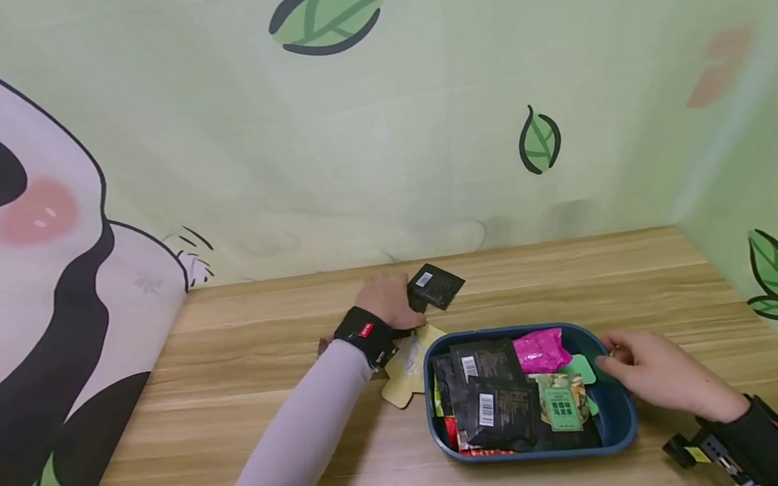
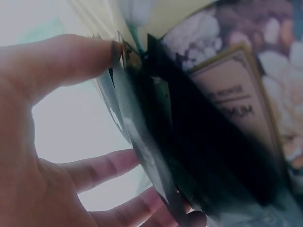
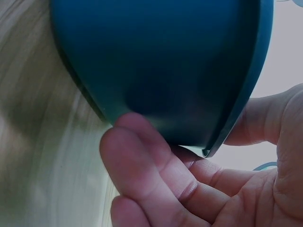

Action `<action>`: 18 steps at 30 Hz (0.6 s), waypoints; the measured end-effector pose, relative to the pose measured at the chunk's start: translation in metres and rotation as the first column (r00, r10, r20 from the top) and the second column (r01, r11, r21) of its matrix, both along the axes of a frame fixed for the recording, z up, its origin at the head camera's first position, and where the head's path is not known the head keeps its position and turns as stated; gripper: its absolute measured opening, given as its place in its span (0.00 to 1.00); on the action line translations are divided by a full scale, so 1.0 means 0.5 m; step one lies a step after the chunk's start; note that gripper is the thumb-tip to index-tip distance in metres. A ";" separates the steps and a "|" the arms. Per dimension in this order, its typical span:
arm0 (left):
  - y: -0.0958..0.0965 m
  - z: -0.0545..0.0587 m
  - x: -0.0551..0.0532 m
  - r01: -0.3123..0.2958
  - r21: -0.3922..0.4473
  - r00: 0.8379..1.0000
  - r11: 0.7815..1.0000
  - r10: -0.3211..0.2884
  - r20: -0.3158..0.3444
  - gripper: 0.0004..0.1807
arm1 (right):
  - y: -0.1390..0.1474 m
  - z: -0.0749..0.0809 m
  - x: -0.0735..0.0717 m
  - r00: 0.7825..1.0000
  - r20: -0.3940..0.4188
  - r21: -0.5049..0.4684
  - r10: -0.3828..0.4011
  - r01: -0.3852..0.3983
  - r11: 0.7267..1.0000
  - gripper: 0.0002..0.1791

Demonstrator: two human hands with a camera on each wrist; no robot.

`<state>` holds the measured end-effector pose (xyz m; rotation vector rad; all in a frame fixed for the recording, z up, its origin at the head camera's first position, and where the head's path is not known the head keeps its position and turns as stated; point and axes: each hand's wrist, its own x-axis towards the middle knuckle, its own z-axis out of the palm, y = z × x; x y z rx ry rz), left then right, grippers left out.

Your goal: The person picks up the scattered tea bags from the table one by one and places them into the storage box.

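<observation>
In the head view my left hand (image 1: 387, 301) is at the back of the table, left of the box. The left wrist view shows that hand (image 2: 71, 127) pinching thin black sachets (image 2: 154, 142) between thumb and fingers; how many is unclear. My right hand (image 1: 664, 371) grips the right end of a blue plastic box (image 1: 619, 429), thumb over the rim and fingers beneath it against the outer wall (image 3: 156, 56). Inside the box lie black sachets (image 1: 507, 418), a pink packet (image 1: 541, 350) and a green-labelled sachet (image 1: 562, 407).
Another black sachet (image 1: 441, 288) lies on the wooden table (image 1: 251, 400) just right of my left hand. A pale yellow packet (image 1: 406, 372) rests between that hand and the box, and a flower-printed packet (image 2: 227, 90) shows close by. The printed backdrop (image 1: 424, 159) rises behind the table.
</observation>
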<state>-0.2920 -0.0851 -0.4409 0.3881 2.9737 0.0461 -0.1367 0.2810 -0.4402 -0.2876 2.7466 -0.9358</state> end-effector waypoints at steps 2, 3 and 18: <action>0.000 0.003 0.001 0.009 -0.008 1.000 1.000 -0.009 0.001 0.46 | -0.001 0.001 0.000 1.000 -0.005 -0.001 0.003 -0.003 1.000 0.17; -0.001 0.005 0.001 0.013 -0.012 1.000 1.000 -0.013 0.001 0.46 | -0.001 0.002 0.000 1.000 -0.007 0.000 0.004 -0.004 1.000 0.17; 0.029 0.115 0.089 0.202 0.051 0.973 0.978 -0.194 -0.129 0.38 | -0.002 0.005 0.002 1.000 -0.010 -0.006 0.009 -0.009 1.000 0.19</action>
